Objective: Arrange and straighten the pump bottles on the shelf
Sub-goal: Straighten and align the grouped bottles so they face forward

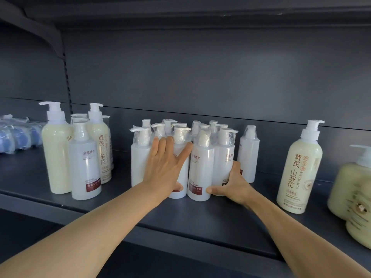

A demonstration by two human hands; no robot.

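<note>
**Two hands at a huddle of white pump bottles**

Many white pump bottles (pixel 200 167) stood bunched in the middle of a dark grey shelf (pixel 120 201) in the head view, their pump heads wrapped in clear film and their fronts bearing dark red labels low down. The left hand (pixel 166 167) lay flat against the front of the group, fingers straight and spread wide, the palm covering the second bottle from the left of the front row. The right hand (pixel 233 187) curled round the lower part of the bottle at the right end of the front row (pixel 223 157), thumb pointing left along the base of its neighbour, fingers reaching behind. One more white bottle (pixel 248 153) stood just beside the group on the right, slightly farther back.

To the left, well apart from the group, stood a second cluster: a tall cream-coloured bottle (pixel 56 155), another cream bottle with red characters (pixel 100 147), and a single white bottle (pixel 85 163) in front of them. At the far left lay blue packets in clear wrap (pixel 18 135). To the right stood a tall cream bottle with red lettering (pixel 299 173), upright and alone, and at the frame's right edge a broader cream pump bottle (pixel 353 197), only partly visible.
</note>
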